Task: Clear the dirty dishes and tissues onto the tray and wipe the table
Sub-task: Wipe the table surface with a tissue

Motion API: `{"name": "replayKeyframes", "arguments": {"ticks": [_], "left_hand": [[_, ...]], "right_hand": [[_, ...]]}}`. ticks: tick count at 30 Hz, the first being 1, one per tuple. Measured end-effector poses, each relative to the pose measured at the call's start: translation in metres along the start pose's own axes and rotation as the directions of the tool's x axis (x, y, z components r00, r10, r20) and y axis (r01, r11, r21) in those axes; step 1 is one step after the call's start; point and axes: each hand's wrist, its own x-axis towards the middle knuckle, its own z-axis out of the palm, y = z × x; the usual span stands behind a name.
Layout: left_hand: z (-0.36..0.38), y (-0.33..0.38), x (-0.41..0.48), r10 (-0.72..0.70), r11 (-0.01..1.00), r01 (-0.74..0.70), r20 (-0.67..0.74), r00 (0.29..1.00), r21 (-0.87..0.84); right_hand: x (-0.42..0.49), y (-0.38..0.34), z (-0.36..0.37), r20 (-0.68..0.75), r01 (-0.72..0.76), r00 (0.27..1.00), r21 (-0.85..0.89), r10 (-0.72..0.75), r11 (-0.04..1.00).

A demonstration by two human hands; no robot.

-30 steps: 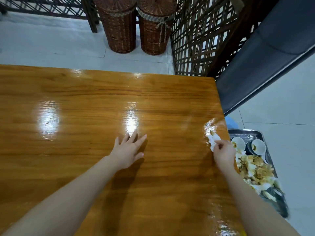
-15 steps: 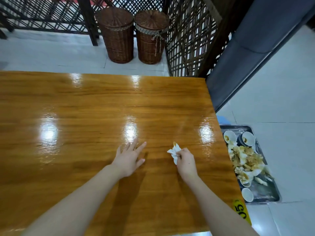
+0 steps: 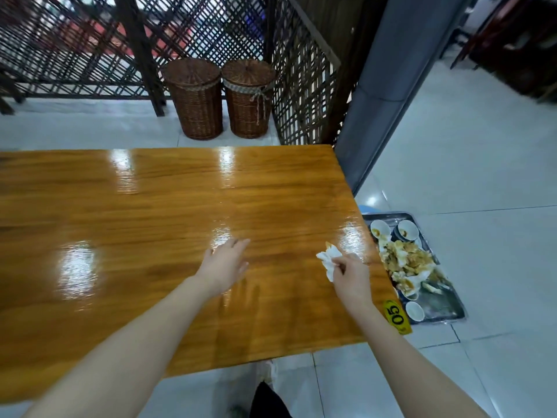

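Observation:
The glossy wooden table fills the left and middle of the view. My right hand pinches a crumpled white tissue against the tabletop near the table's right edge. My left hand hovers just above the middle of the table with fingers straight and holds nothing. To the right, below the table's edge, a metal tray lies on the floor. It carries several small white cups and a heap of stained tissues.
A yellow "05" sticker marks the table's near right corner. Two lidded wicker baskets stand on the tiled floor beyond the far edge, before a dark lattice screen. A grey pillar rises at the right.
My right hand slid the tissue left across the table, then back toward the right edge. My left hand lifted slightly and its fingers closed together. The view pulled back.

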Motion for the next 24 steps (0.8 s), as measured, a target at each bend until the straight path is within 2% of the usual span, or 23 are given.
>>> {"name": "replayKeyframes", "arguments": {"ticks": [9, 13, 20, 24], "left_hand": [[-0.009, 0.039, -0.032, 0.059, 0.998, -0.059, -0.037, 0.998, 0.018], [-0.009, 0.057, -0.042, 0.043, 0.999, -0.042, -0.058, 0.997, 0.03], [0.017, 0.121, -0.048, -0.009, 1.0, 0.009, -0.086, 0.996, 0.002], [0.043, 0.176, -0.053, -0.026, 0.999, 0.029, -0.078, 0.997, 0.037]], "right_hand": [[-0.029, 0.023, -0.063, -0.095, -0.036, 0.995, 0.028, 0.038, 0.999], [-0.027, 0.038, -0.086, -0.121, -0.012, 0.993, 0.039, 0.017, 0.999], [-0.023, 0.106, -0.144, -0.105, -0.005, 0.994, 0.083, 0.013, 0.997], [-0.025, 0.157, -0.19, -0.146, -0.025, 0.988, 0.12, 0.042, 0.992]]}}
